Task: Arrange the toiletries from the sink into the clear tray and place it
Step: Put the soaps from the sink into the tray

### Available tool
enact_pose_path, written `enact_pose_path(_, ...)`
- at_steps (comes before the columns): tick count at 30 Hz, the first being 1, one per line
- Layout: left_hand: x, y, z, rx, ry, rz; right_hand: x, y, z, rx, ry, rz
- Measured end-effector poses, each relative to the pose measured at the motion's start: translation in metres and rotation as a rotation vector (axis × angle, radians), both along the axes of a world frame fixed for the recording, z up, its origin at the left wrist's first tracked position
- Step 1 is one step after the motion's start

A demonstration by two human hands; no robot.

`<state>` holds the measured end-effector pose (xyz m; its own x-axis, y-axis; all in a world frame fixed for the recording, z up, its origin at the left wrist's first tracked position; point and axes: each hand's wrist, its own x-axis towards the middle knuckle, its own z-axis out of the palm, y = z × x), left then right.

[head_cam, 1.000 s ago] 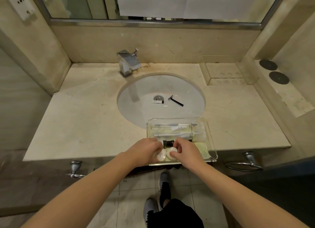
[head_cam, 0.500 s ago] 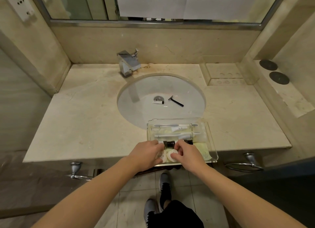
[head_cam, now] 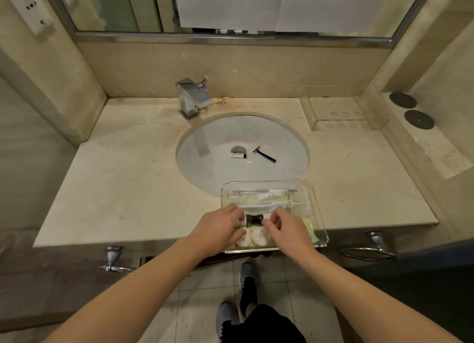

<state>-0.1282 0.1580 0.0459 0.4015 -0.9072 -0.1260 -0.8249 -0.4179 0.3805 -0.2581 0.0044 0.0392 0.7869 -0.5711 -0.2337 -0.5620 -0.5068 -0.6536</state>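
Observation:
The clear tray sits on the counter's front edge, below the sink. It holds two wrapped toothbrushes at the back, small dark-capped bottles in the middle and two round white soaps at the front. My left hand pinches the left bottle's end. My right hand has its fingertips on the bottle at the right. A black razor and a small white tube lie in the basin by the drain.
A chrome faucet stands behind the basin. A second clear tray rests at the back right, beside two dark round discs on a side ledge. A towel ring hangs under the counter's front edge.
Both hands have moved up from the round soaps at the tray's front to the small bottles in its middle. The soaps now lie uncovered.

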Motion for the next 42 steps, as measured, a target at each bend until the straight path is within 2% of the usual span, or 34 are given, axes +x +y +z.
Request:
enact_pose_path(5, 0.021, -0.005, 0.008, -0.05, 0.045, 0.157, 0.009, -0.017, 0.008, -0.001, -0.054, -0.136)
enact_pose_path(22, 0.095, -0.062, -0.002, -0.111, 0.168, 0.415, 0.083, -0.087, 0.011, -0.014, -0.06, -0.184)
enact_pose_path(33, 0.166, -0.123, -0.039, 0.056, 0.272, 0.529, 0.164, -0.16, -0.032, -0.075, 0.164, -0.026)
enact_pose_path(42, 0.208, -0.166, -0.086, 0.163, 0.28, 0.531, 0.212, -0.203, -0.083, -0.199, 0.456, 0.303)
